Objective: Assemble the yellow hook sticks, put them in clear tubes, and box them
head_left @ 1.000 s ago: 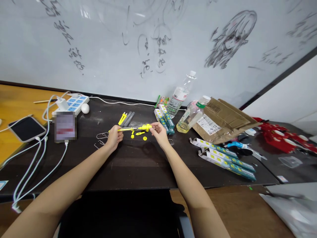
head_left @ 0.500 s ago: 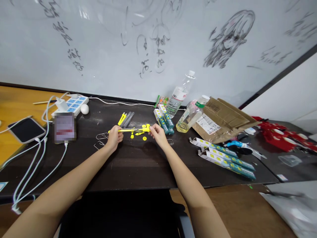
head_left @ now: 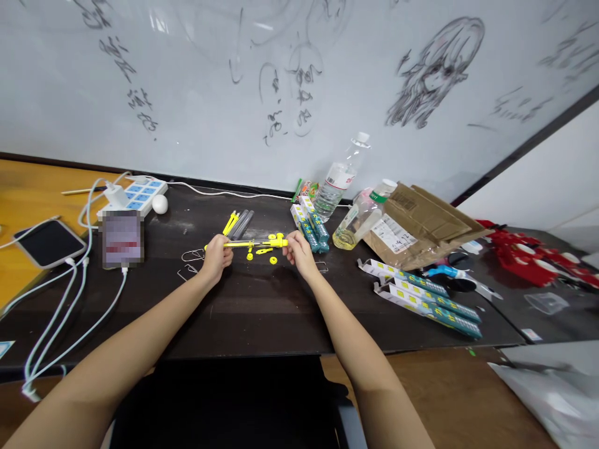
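Observation:
My left hand (head_left: pixel 217 260) is closed around the left part of a thin yellow rod (head_left: pixel 243 244), held level above the dark table. At the rod's right end is a thicker yellow end piece (head_left: pixel 279 242). My right hand (head_left: pixel 302 257) pinches at the tip of that piece, its fingers bent together. Below the rod lie small yellow parts, among them a yellow ring (head_left: pixel 273 260). Behind it are dark grey tubes (head_left: pixel 243 226) and yellow sticks (head_left: pixel 230 223). Bent metal wires (head_left: pixel 192 255) lie left of my left hand, partly hidden.
Two narrow boxes (head_left: pixel 309 226) stand behind my right hand, near a water bottle (head_left: pixel 337 181) and a second bottle (head_left: pixel 362 215). A cardboard package (head_left: pixel 421 218) and several opened boxes (head_left: pixel 428 305) are at the right. At the left are a power strip (head_left: pixel 145 198), phone (head_left: pixel 50 244) and cables.
My right fingers have moved slightly right along the yellow end piece to its tip, leaving more of it showing. My left hand stays in place.

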A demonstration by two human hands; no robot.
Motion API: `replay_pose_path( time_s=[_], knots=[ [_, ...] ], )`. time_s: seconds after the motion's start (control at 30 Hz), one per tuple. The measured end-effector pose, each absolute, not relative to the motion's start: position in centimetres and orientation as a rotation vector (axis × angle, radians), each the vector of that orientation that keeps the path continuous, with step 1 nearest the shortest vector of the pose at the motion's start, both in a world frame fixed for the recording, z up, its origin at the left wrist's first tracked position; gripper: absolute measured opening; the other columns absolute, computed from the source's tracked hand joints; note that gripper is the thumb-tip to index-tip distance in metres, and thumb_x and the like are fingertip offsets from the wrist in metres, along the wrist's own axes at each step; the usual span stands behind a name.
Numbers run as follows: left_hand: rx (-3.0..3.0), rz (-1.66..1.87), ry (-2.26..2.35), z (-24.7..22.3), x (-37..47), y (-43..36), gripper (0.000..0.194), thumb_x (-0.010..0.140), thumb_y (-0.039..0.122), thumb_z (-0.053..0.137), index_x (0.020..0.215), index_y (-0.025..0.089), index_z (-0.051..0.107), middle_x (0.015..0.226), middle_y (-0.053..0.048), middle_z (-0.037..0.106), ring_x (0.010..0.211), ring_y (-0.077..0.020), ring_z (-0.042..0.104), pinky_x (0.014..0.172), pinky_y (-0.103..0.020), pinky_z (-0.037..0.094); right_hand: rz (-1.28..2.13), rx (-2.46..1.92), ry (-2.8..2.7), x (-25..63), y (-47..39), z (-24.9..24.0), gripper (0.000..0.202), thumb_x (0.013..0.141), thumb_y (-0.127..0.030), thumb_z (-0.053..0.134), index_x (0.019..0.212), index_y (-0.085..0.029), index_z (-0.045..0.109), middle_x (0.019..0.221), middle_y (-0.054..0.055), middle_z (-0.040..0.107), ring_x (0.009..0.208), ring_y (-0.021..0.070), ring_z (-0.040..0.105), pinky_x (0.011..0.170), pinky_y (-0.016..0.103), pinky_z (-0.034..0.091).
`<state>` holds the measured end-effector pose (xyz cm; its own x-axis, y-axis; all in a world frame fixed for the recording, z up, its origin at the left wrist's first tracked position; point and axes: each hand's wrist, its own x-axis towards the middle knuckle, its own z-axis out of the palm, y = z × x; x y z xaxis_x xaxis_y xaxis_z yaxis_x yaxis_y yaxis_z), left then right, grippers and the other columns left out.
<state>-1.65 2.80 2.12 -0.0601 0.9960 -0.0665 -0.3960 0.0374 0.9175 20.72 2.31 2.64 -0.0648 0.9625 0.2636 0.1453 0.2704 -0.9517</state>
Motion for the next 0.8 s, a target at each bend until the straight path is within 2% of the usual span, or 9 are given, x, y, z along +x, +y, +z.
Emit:
replay_pose_path(
  time_s=[0.13,0.4,0.5,0.57,0.63,0.8],
  knots=[
    [0.854,1.381,0.978,2.2,-1.7,2.8,0.015,0.065,0.022,0.049,0.065,0.021,0.034,0.043,0.012,0.024,0.031,-0.0024,0.018,0.034,-0.015,0.009,0.986,-1.072,-1.514,20.6,2.1,2.9,0.032,0.083,-0.052,0.049,0.073,-0.022,0.042,0.059,-0.004,0.053,0.044,0.0077,0.04,0.036,0.018,0.025],
    [0.859,1.351,0.978,2.1,-1.5,2.8,0.016,0.066,0.022,0.049,0.065,0.021,0.033,0.043,0.011,0.024,0.031,-0.0024,0.018,0.034,-0.015,0.009,0.83,-1.193,-1.597,20.8,2.7,1.9,0.062,0.087,-0.067,0.032,0.046,-0.02,0.039,0.043,-0.002,0.039,0.042,0.009,0.039,0.044,0.023,0.031],
    [0.862,1.347,0.962,2.0,-1.4,2.8,0.016,0.066,0.023,0.05,0.065,0.021,0.034,0.043,0.011,0.024,0.031,-0.0024,0.018,0.034,-0.015,0.009,0.815,-1.199,-1.549,20.7,2.6,1.9,0.059,0.088,-0.065,0.027,0.055,-0.02,0.045,0.046,-0.002,0.043,0.043,0.0092,0.04,0.043,0.022,0.032],
    [0.857,1.358,0.962,1.9,-1.4,2.8,0.016,0.067,0.023,0.05,0.066,0.021,0.034,0.043,0.011,0.024,0.031,-0.0024,0.019,0.034,-0.015,0.009,0.848,-1.149,-1.484,20.6,2.4,2.0,0.047,0.089,-0.062,0.031,0.072,-0.021,0.049,0.054,-0.003,0.049,0.044,0.0089,0.041,0.041,0.021,0.031],
    [0.849,1.377,0.971,2.0,-1.5,2.8,0.015,0.067,0.023,0.049,0.066,0.021,0.035,0.043,0.011,0.025,0.031,-0.0025,0.019,0.034,-0.015,0.009,0.896,-1.088,-1.449,20.6,2.3,2.1,0.033,0.087,-0.055,0.04,0.085,-0.023,0.046,0.06,-0.005,0.052,0.045,0.0086,0.042,0.039,0.019,0.031],
    [0.84,1.397,0.986,2.1,-1.6,2.8,0.015,0.066,0.023,0.049,0.065,0.021,0.034,0.043,0.011,0.025,0.031,-0.0026,0.019,0.034,-0.015,0.009,0.928,-1.035,-1.492,20.3,2.3,1.8,0.022,0.085,-0.045,0.047,0.083,-0.024,0.041,0.064,-0.006,0.053,0.046,0.0074,0.044,0.038,0.016,0.033]
  ],
)
